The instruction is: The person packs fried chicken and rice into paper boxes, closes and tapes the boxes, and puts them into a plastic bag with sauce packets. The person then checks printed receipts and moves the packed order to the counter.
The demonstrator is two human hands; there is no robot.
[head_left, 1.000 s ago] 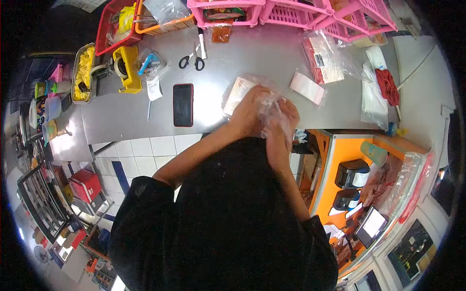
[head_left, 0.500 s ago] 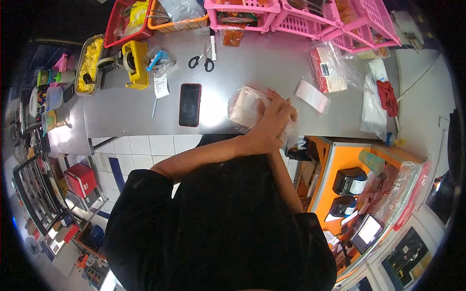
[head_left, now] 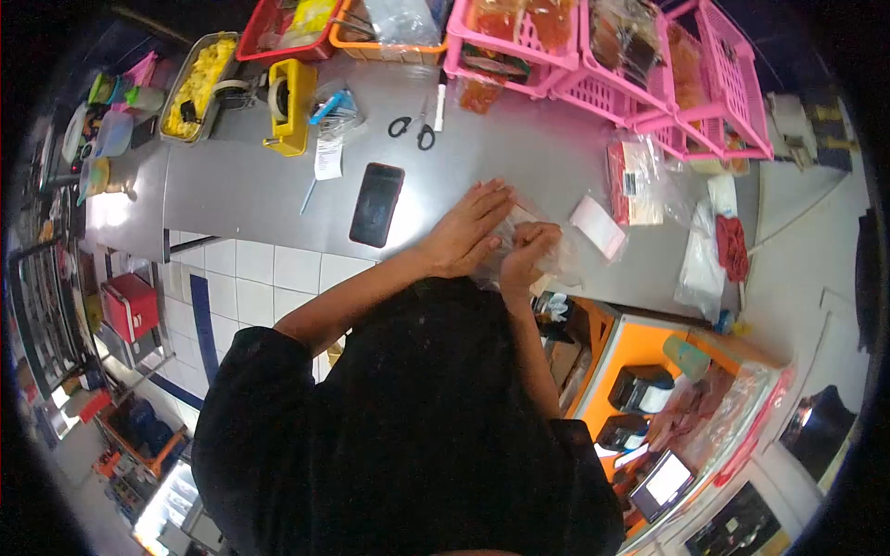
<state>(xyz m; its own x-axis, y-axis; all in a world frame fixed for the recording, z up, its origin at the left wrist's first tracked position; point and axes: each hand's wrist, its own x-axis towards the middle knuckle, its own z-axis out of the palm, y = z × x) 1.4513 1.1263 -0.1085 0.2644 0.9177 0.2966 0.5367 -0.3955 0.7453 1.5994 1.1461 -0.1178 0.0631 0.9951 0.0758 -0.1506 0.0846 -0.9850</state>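
Observation:
A pale, boxy packet in a clear plastic bag (head_left: 564, 267) lies at the front edge of the metal table, mostly covered by my hands. My left hand (head_left: 466, 232) rests on the packet's left side, its fingers stretched out flat and pointing away from me. On the right, my right hand (head_left: 531, 252) has its fingers curled over the bag, pinching the plastic. What lies under the palms is hidden. A flat pink-and-white packet (head_left: 600, 227) sits just right of the bag.
Left of my hands lies a black phone (head_left: 376, 205), with scissors (head_left: 413, 132) and a marker (head_left: 439, 104) behind it. A yellow tape dispenser (head_left: 291, 107) stands farther left. Pink baskets (head_left: 603, 97) line the back. Wrapped red-and-white packs (head_left: 634, 185) lie to the right.
My left hand has moved leftward off the right hand and now lies flat over the packet's left side. My right hand now shows, curled on the plastic. The view has turned slightly.

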